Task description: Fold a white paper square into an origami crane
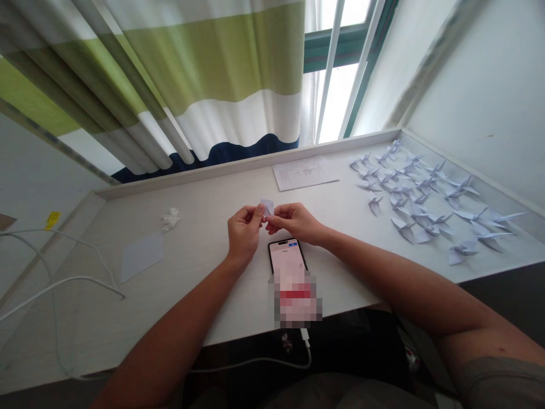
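A small folded piece of pale paper (267, 207) is pinched between the fingertips of my left hand (244, 230) and my right hand (296, 221), above the white desk (213, 272). Just below my hands, a smartphone (286, 254) lies on the desk, its lower screen blurred out. Far to the right are several folded paper cranes (417, 199) in pale lilac-white, spread in loose rows. To the left of my hands lie a flat square paper sheet (142, 257) and a crumpled white tissue (171, 218).
A printed paper sheet (304, 173) lies at the desk's back edge, below a striped curtain (213, 74) and a bright window (336, 96). A white cable (63, 284) loops over the desk's left side, and another runs from the phone over the front edge.
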`<act>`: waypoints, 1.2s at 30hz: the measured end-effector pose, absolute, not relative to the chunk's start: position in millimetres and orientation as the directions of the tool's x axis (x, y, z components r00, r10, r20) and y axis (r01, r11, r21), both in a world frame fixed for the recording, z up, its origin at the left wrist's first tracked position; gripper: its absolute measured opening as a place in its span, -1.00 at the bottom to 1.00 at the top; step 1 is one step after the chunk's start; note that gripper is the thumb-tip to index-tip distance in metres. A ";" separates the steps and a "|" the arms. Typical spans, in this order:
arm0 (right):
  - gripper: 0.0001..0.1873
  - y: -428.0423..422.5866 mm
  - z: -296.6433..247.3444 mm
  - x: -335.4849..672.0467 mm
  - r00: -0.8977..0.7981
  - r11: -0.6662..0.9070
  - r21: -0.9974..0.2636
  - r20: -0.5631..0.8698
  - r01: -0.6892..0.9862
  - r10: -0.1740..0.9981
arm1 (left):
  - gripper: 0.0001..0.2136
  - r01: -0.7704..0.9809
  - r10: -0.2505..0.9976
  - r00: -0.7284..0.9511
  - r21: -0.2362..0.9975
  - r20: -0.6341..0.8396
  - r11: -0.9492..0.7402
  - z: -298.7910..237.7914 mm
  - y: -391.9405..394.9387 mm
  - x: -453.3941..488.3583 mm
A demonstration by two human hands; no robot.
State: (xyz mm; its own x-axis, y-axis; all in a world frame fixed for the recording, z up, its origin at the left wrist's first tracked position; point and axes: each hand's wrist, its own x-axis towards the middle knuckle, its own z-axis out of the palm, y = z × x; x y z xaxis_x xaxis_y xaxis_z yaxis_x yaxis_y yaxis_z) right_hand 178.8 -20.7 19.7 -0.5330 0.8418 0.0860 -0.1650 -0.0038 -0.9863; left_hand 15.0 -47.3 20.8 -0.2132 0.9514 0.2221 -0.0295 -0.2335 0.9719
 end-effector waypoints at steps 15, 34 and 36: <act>-0.43 -22.2 31.7 184.9 -0.544 -0.119 -0.980 -0.012 -0.161 0.839 | -0.52 0.032 0.965 0.031 0.965 0.259 -0.260 22.8 -41.6 5.1; -0.42 -21.8 23.2 180.4 -0.490 0.079 -0.981 0.156 -0.176 0.858 | -0.60 -0.126 0.997 0.001 0.989 0.073 -0.072 26.8 -43.3 7.3; -0.41 -22.2 22.8 180.5 -0.487 0.105 -0.982 0.170 -0.158 0.857 | -0.62 -0.132 0.999 0.002 0.990 0.049 -0.048 27.4 -43.1 7.7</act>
